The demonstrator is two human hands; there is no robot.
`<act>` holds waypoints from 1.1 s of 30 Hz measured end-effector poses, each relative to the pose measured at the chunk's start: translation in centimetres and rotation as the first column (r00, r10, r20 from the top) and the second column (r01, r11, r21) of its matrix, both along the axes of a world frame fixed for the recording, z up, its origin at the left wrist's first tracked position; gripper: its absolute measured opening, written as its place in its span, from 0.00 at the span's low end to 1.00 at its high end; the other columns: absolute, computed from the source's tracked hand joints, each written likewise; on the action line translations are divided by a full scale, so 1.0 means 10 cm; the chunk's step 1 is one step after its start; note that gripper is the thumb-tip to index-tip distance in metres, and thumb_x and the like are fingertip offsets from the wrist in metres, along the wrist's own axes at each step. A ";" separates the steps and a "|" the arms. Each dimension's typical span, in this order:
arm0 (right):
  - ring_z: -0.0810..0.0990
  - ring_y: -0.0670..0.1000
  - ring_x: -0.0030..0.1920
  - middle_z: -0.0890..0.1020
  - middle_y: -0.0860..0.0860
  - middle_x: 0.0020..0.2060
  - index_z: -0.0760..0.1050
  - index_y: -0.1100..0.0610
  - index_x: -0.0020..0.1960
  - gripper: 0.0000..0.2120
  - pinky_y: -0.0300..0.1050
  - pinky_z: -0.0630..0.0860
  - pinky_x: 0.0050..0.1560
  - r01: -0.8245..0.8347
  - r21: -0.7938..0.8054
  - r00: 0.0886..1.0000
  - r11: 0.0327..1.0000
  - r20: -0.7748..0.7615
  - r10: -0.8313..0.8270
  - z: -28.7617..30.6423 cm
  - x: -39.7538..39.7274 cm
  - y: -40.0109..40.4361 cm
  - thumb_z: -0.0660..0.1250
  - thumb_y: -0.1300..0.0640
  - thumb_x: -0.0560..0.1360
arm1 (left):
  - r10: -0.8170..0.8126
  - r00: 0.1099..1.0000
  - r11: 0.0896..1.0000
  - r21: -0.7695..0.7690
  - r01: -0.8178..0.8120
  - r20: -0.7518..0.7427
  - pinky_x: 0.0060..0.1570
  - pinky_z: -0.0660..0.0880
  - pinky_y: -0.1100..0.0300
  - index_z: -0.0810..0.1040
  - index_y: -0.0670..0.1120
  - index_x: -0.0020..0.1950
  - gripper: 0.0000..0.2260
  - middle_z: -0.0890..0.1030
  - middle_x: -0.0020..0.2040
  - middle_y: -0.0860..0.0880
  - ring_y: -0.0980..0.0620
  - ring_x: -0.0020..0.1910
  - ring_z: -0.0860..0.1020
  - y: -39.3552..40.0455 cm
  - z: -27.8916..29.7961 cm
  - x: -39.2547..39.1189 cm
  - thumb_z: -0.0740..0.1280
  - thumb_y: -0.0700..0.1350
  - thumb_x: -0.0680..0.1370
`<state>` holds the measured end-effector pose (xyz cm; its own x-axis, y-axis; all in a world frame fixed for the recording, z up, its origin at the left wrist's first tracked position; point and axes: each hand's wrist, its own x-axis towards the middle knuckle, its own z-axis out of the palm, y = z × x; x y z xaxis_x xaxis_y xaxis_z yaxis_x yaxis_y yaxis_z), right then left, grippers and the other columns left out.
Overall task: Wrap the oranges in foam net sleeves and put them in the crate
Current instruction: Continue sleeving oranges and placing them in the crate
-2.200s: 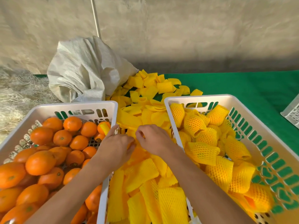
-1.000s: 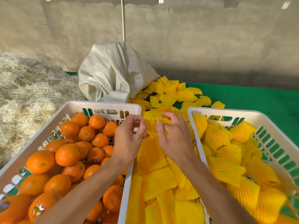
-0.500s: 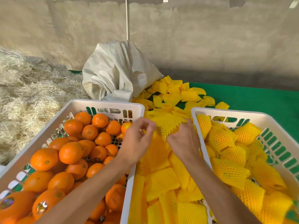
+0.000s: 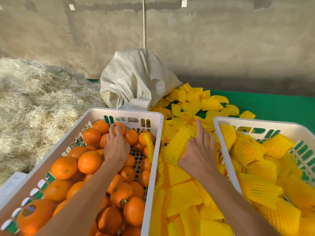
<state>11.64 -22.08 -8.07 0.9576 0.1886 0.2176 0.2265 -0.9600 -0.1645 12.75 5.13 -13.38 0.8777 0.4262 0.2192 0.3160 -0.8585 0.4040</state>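
Over the left crate [image 4: 158, 143], left hand [image 4: 116, 147] apparently grasping an orange [image 4: 117, 127]; right hand [image 4: 199, 150] holding a foam sleeve [image 4: 179, 143].

Round stickers [image 4: 123, 202] on oranges [image 4: 121, 195]: print too small, unreadable.

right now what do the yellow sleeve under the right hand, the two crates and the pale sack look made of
Sleeve: soft foam mesh, matte, with open diamond holes. Left crate and right crate: smooth white moulded plastic, likely rigid, with slotted walls. Sack: probably woven plastic fabric, with a fine weave and creases.
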 end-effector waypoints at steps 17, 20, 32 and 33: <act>0.36 0.60 0.81 0.30 0.56 0.80 0.69 0.51 0.44 0.14 0.64 0.38 0.78 -0.016 -0.071 1.000 0.997 0.000 0.016 -0.02 0.03 0.05 0.72 0.50 0.65 | -0.094 0.975 0.983 -0.134 0.123 0.204 0.39 0.76 0.48 0.80 0.43 0.54 0.26 0.74 0.50 0.47 0.41 0.41 0.77 -0.20 0.88 -0.07 0.75 0.63 0.69; 0.33 0.61 0.80 0.29 0.56 0.79 0.76 0.50 0.52 0.16 0.67 0.37 0.77 -0.007 -0.082 1.000 0.997 -0.001 0.007 0.01 0.03 0.04 0.71 0.47 0.66 | -0.328 0.909 0.563 -0.719 0.407 0.258 0.47 0.77 0.56 0.87 0.50 0.50 0.21 0.84 0.43 0.56 0.56 0.43 0.83 -0.67 1.14 -0.39 0.74 0.65 0.68; 0.35 0.56 0.81 0.32 0.52 0.81 0.73 0.46 0.70 0.30 0.64 0.42 0.78 -0.080 -0.080 0.997 0.994 0.017 0.081 0.06 0.03 -0.09 0.60 0.30 0.75 | -0.712 0.695 0.270 -0.871 0.410 0.106 0.73 0.69 0.45 0.88 0.47 0.54 0.23 0.87 0.56 0.49 0.50 0.62 0.82 -1.16 1.18 -0.51 0.72 0.65 0.72; 0.36 0.54 0.81 0.34 0.51 0.81 0.74 0.46 0.69 0.30 0.63 0.42 0.78 -0.104 -0.050 0.994 0.993 0.023 0.105 0.05 0.04 -0.10 0.62 0.30 0.74 | -0.730 0.678 0.297 -0.850 0.435 0.092 0.72 0.71 0.45 0.89 0.48 0.52 0.23 0.87 0.55 0.49 0.51 0.60 0.83 -1.15 1.19 -0.48 0.73 0.66 0.72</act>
